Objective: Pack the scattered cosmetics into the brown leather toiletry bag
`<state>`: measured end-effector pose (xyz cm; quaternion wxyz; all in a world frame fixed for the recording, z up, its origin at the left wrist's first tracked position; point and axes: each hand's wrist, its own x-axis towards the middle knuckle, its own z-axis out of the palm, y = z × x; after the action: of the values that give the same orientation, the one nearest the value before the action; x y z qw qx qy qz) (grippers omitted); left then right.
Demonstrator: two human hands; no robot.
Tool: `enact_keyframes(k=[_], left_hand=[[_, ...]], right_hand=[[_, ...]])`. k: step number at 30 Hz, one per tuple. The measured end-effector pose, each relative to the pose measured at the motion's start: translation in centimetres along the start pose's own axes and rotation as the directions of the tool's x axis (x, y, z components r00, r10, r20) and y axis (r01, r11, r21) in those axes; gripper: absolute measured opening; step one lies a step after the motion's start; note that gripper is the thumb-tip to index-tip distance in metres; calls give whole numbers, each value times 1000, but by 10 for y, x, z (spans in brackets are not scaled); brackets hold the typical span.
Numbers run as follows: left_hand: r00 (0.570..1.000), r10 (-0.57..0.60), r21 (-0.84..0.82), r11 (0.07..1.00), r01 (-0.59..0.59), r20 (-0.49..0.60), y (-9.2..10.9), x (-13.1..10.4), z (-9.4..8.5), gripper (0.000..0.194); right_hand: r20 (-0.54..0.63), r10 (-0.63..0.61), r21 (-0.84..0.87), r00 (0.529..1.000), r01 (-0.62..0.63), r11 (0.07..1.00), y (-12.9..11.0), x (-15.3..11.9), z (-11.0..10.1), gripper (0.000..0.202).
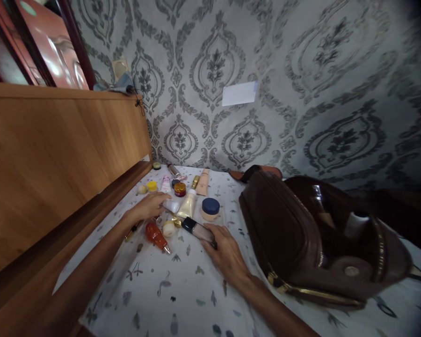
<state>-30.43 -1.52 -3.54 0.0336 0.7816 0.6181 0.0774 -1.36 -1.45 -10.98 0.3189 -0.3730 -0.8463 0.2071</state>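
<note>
My right hand [225, 250] is closed on the lower end of a clear bottle with a black cap [195, 228], which lies slanted above the patterned cloth. My left hand [152, 206] reaches over the small cosmetics, its fingers at a white container [170, 206]; the fingertips are too small to show whether it grips it. Just below sits a red-orange bottle [156, 236], with a small cream jar [169, 228] beside it. A cream tube [187, 204] stands between the hands, near a blue-lidded jar [210, 208].
A brown bag [284, 224], open on top with bottles inside, fills the right side. More jars and a peach tube [203, 182] lie toward the patterned wall [214, 117]. A wooden panel [66, 140] borders the left.
</note>
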Motion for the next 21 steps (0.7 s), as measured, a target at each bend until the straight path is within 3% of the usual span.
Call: enact_keyframes(k=[5, 13, 18, 21], left_hand=[[996, -8, 98, 995, -1, 90, 8, 21, 7, 39], [988, -120, 115, 987, 109, 93, -20, 34, -3, 28], [980, -110, 85, 992, 97, 164, -19, 34, -2, 43], [977, -94, 75, 994, 81, 189, -19, 28, 0, 42]], right_hand=[[-2, 19, 47, 1000, -19, 999, -2, -2, -6, 35], [3, 44, 74, 999, -44, 996, -5, -1, -9, 36], [-7, 41, 74, 999, -40, 996, 0, 0, -6, 35], [-9, 36, 80, 999, -35, 996, 0, 0, -7, 35]])
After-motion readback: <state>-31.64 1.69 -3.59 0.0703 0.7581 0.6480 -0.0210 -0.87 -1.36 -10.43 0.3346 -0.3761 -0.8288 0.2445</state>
